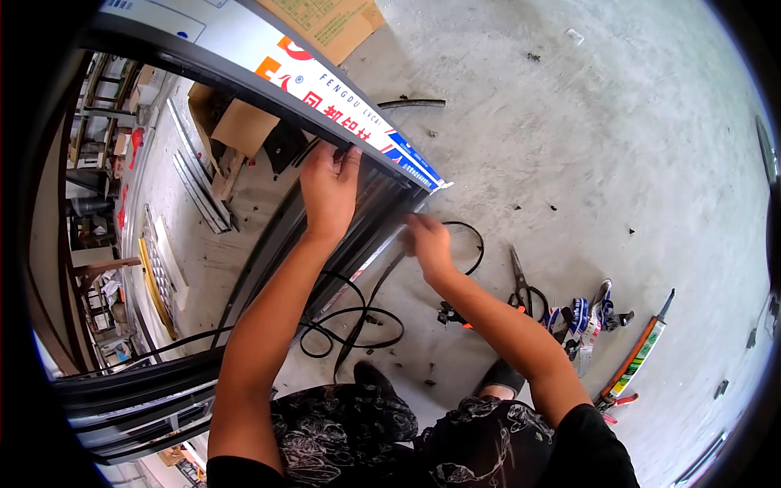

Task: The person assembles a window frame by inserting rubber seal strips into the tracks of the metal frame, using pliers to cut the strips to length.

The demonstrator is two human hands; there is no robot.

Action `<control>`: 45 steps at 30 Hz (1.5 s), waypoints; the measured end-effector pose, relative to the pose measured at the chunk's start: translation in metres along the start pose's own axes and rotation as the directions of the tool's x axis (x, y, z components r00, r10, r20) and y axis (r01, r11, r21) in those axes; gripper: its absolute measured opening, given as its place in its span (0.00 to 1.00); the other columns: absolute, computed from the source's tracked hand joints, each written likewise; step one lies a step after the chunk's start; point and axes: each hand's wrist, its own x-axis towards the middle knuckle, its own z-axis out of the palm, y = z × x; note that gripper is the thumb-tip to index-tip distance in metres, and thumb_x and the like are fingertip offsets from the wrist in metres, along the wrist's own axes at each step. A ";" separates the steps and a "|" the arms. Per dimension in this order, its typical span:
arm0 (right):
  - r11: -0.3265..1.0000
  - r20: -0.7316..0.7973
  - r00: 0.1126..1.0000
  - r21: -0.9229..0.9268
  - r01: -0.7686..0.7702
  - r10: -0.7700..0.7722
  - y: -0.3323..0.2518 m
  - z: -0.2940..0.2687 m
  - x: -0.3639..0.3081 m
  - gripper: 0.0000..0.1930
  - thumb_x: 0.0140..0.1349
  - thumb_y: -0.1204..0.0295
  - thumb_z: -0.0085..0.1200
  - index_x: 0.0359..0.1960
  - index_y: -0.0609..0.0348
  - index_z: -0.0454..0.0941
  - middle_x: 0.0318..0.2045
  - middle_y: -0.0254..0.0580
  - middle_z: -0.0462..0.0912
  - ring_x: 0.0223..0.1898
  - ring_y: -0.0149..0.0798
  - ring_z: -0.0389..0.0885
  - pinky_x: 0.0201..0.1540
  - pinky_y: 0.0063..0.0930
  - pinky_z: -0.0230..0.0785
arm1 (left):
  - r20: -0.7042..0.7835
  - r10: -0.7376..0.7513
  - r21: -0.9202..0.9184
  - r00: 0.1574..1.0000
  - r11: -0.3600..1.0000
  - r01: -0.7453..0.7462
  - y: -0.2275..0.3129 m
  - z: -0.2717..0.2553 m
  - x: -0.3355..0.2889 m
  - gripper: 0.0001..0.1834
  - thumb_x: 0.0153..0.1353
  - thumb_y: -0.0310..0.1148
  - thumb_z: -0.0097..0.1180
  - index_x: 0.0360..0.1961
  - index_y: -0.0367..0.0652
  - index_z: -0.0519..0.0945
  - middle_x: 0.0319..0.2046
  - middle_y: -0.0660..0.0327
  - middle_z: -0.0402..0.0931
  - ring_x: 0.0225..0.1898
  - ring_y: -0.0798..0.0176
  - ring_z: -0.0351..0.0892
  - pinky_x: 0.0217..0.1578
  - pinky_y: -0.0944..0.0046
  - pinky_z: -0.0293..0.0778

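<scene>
A dark metal frame (268,102) with white printed protective film (342,98) slants across the upper left, its corner near the middle. My left hand (332,195) is closed on the frame's lower inner edge, thumb up against it; the fingertips are partly hidden. Just below the corner is my right hand (429,244), fingers bent and blurred by motion. It appears closed on a thin black rubber strip (480,244), which curves out beside the hand. More of the strip lies in loose loops on the floor under my forearms.
Scissors (521,281), crumpled film scraps (579,317) and a caulking gun with a tube (643,350) lie on the right. Cardboard (325,24) is at the top. More dark profiles (138,394) lie lower left; shelving (102,154) stands at the far left. My shoes are below.
</scene>
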 end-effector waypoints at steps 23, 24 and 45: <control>0.992 0.040 0.998 0.112 -0.058 0.054 0.006 0.024 0.016 0.12 0.69 0.67 0.46 0.38 0.66 0.75 0.22 0.43 0.80 0.18 0.32 0.75 0.21 0.26 0.65 | 0.113 -0.024 0.091 0.993 0.996 0.014 -0.019 -0.001 0.002 0.06 0.62 0.22 0.54 0.39 0.31 0.76 0.34 0.58 0.79 0.36 0.69 0.78 0.41 0.67 0.76; 0.990 0.043 0.997 0.124 -0.067 0.063 0.004 0.026 0.015 0.13 0.69 0.67 0.46 0.38 0.66 0.75 0.22 0.44 0.81 0.18 0.34 0.76 0.21 0.26 0.67 | 0.112 -0.026 0.095 0.993 0.995 0.016 -0.022 0.000 0.002 0.06 0.62 0.22 0.54 0.39 0.31 0.76 0.34 0.58 0.79 0.36 0.69 0.78 0.41 0.67 0.76; 0.979 0.067 0.997 0.200 -0.050 0.037 0.003 0.033 0.030 0.13 0.69 0.66 0.45 0.41 0.67 0.73 0.25 0.49 0.82 0.20 0.39 0.81 0.22 0.28 0.74 | 0.101 -0.083 0.107 0.991 0.992 0.072 -0.039 0.030 -0.011 0.12 0.58 0.32 0.61 0.32 0.31 0.78 0.29 0.48 0.79 0.31 0.49 0.81 0.34 0.56 0.74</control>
